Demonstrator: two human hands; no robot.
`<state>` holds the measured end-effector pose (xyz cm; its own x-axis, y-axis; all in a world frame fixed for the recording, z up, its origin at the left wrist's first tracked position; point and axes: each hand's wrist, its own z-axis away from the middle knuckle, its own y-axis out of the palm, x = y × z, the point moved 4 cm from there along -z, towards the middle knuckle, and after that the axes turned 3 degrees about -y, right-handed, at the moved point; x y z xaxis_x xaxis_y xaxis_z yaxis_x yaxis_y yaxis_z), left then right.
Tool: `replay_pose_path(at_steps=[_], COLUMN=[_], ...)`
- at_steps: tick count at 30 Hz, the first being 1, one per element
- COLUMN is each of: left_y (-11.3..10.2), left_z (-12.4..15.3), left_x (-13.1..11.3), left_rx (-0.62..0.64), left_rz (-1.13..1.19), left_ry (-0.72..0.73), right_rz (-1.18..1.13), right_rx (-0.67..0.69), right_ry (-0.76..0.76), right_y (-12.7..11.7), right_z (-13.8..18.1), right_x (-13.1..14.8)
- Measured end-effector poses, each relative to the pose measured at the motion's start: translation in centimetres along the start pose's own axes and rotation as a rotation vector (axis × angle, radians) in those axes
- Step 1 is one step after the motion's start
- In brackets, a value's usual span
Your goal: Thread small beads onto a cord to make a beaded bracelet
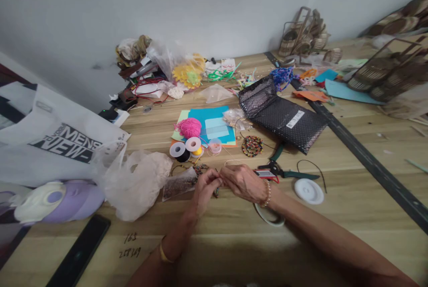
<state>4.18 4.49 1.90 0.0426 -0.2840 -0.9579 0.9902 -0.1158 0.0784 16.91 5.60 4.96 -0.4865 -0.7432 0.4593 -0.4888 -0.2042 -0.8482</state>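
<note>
My left hand and my right hand meet fingertip to fingertip low over the wooden table. Both are pinched closed on a strand of small dark beads that trails to the left. A small clear bag of dark beads lies just left of my left hand. My right wrist wears a beaded bracelet and my left wrist a gold band. A coiled multicoloured bead string lies beyond my hands.
Thread spools, pink yarn and blue paper sheets sit ahead. Pliers, a white lid and a black mesh pouch lie right. Plastic bags, a printed tote and a phone lie left.
</note>
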Motion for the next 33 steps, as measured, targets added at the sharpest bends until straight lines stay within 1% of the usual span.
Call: replay_pose_path(at_steps=[5, 8, 12, 15, 20, 23, 27, 30, 33], left_y=[-0.2, -0.3, -0.5, -0.5, -0.4, -0.4, -0.7, -0.8, -0.9], left_z=[0.0, -0.1, -0.3, -0.3, -0.4, -0.5, -0.6, -0.5, -0.3], left_x=[0.2, 0.3, 0.6, 0.8, 0.8, 0.8, 1.0, 0.8, 0.2], left_rx=[0.027, 0.064, 0.114, 0.106, 0.026, -0.006, -0.049, -0.076, -0.103], left_rz=[-0.065, -0.070, -0.004, 0.077, 0.221, 0.235, 0.156, 0.064, -0.073], left_ry=[0.008, 0.002, -0.002, -0.031, -0.087, -0.063, 0.014, 0.063, 0.118], right_rz=[-0.046, -0.154, -0.305, -0.383, -0.522, -0.500, -0.354, -0.281, -0.268], right_rx=[-0.003, -0.001, 0.015, 0.017, -0.074, -0.060, -0.048, -0.074, -0.072], right_ry=[0.023, 0.071, 0.133, 0.177, 0.197, 0.176, 0.141, 0.109, 0.109], right_y=[-0.1, -0.6, -1.2, -1.4, -1.5, -1.3, -1.0, -1.0, -1.0], right_z=[0.0, -0.2, -0.4, -0.4, -0.3, -0.2, -0.3, -0.3, -0.4], right_x=[-0.3, -0.6, -0.8, -1.0, -1.5, -1.5, -1.2, -1.0, -1.0])
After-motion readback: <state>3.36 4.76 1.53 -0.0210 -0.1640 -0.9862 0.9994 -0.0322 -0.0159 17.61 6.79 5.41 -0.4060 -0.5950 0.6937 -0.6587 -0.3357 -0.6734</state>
